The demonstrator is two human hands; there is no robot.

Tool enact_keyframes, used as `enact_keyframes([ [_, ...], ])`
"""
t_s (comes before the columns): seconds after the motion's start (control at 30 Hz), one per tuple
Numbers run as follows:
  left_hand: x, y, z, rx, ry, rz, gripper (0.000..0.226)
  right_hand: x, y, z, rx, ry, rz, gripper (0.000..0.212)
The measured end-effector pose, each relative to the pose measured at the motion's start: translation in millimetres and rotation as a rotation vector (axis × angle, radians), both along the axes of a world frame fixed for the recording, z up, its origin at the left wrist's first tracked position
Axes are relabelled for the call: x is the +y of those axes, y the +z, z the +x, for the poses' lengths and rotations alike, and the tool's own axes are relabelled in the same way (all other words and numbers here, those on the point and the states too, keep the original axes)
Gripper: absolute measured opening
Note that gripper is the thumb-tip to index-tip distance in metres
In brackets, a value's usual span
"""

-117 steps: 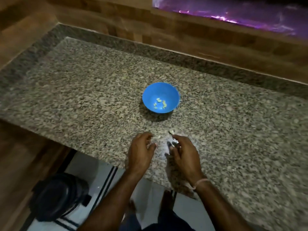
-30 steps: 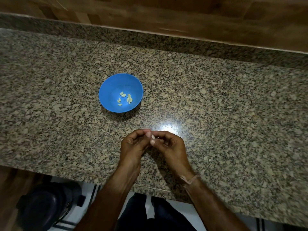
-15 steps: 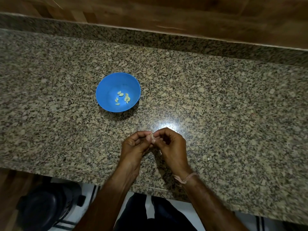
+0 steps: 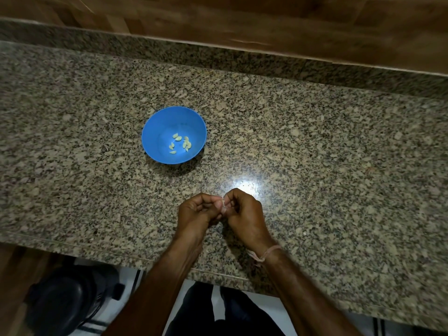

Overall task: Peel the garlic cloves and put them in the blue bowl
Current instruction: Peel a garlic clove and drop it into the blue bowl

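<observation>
The blue bowl (image 4: 155, 132) stands on the granite counter with several peeled garlic cloves (image 4: 181, 143) in its bottom. Nearer to me, above the counter's front part, my left hand (image 4: 197, 214) and my right hand (image 4: 244, 214) meet fingertip to fingertip. Between them they pinch one small pale garlic clove (image 4: 224, 202), mostly hidden by my fingers. Both hands have curled fingers. The bowl lies up and to the left of my hands.
The granite counter (image 4: 315, 154) runs wide to the right and left, with a raised granite lip and wooden wall (image 4: 242, 20) behind. A bright light reflection (image 4: 244, 184) shines just beyond my hands. A black round object (image 4: 63, 299) sits on the floor below left.
My hands have stayed together on the clove, shifting slightly and working it between the fingertips. Earlier they were apart, picking at bits on the counter.
</observation>
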State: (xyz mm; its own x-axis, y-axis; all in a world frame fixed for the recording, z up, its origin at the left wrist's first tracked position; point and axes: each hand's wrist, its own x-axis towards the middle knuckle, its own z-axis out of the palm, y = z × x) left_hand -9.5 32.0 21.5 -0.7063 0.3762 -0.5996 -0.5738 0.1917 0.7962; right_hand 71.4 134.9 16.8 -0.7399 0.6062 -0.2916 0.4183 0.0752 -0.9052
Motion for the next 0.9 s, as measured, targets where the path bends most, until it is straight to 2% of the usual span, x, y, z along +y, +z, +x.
enact_keyframes([
  [0.23, 3, -13, 1, -0.002, 0.078, -0.036, 0.006, -7, -4, -3, 0.010, -0.092, -0.044, 0.011],
  [0.37, 9, -13, 5, 0.088, 0.135, -0.088, 0.005, -16, -10, -5, 0.020, -0.140, 0.047, 0.018],
  [0.5, 12, -19, 4, 0.213, 0.078, -0.167, 0.005, -17, -13, -6, 0.014, -0.154, 0.100, 0.011],
  [0.6, 14, -18, -1, 0.353, -0.012, -0.232, 0.008, -16, -11, -4, 0.035, -0.194, 0.113, 0.012],
  [0.7, 10, -13, -10, 0.619, -0.121, -0.344, 0.012, -9, -15, 2, 0.031, -0.205, 0.126, 0.013],
  [0.8, 6, -18, -23, 0.893, -0.302, -0.423, 0.019, -1, -19, 14, -0.012, -0.121, 0.196, 0.014],
  [0.9, 5, -24, -27, 0.985, -0.396, -0.535, 0.027, 0, -19, 22, -0.106, 0.022, 0.386, 0.017],
])
